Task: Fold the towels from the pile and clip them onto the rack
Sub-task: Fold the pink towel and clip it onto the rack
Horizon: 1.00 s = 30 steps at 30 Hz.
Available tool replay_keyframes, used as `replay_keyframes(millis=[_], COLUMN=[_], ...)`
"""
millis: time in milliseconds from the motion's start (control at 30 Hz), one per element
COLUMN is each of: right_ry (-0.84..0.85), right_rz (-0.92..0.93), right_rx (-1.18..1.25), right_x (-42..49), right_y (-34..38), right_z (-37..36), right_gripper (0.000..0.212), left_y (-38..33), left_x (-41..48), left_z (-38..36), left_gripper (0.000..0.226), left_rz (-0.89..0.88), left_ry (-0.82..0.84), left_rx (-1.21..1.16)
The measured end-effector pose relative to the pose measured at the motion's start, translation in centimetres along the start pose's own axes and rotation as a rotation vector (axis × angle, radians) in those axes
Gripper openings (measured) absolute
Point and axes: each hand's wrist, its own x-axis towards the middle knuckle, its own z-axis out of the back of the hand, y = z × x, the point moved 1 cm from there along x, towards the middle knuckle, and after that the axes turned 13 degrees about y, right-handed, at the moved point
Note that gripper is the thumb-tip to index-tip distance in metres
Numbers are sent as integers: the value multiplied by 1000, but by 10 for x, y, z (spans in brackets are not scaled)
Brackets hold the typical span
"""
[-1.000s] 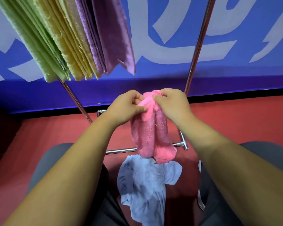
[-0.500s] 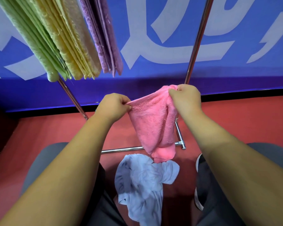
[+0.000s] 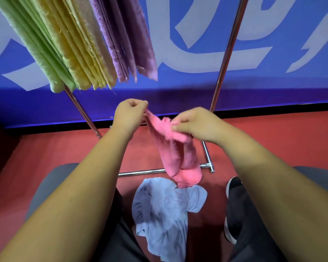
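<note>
A pink towel (image 3: 178, 154) hangs bunched between both hands in front of the rack. My left hand (image 3: 130, 115) pinches its upper left corner. My right hand (image 3: 195, 123) grips the bunched top edge a little lower and to the right. A crumpled light blue towel (image 3: 167, 210) lies on the floor between my knees, just under the pink one. Folded green towels (image 3: 36, 44), yellow towels (image 3: 80, 44) and purple towels (image 3: 127, 38) hang from the rack at the upper left. The rack's chrome poles (image 3: 227, 52) and base bar (image 3: 140, 173) stand behind the pink towel.
A blue banner with white lettering (image 3: 273, 35) closes off the back. The floor (image 3: 282, 138) is red. My black shoe (image 3: 233, 188) sits right of the blue towel, and my grey-trousered knees (image 3: 51, 182) frame it on both sides.
The pink towel was spread wide between the hands half a second ago. My right hand has since dropped and come back toward the left hand, bunching the towel's top edge.
</note>
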Motion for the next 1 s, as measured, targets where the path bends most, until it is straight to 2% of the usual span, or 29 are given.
replay_keyframes(millis=[67, 133, 333, 567, 833, 1000], right_ry=[315, 411, 135, -91, -271, -291], right_rz=[-6, -12, 14, 33, -17, -72], right_rx=[-55, -138, -168, -117, 2, 46], right_x=[-4, -4, -1, 3, 8, 7], right_y=[0, -3, -2, -3, -7, -7], right_z=[-10, -17, -14, -10, -5, -2], right_gripper=[18, 22, 5, 10, 10, 12], left_y=[2, 3, 3, -2, -9, -7], left_x=[0, -2, -1, -9, -17, -17], left_z=[1, -2, -11, -24, -30, -31], left_gripper=[2, 12, 28, 26, 22, 18], left_rz=[-46, -51, -89, -97, -114, -132], left_ry=[-14, 14, 140, 295, 413, 449], left_rx=[113, 160, 183, 184, 96, 70])
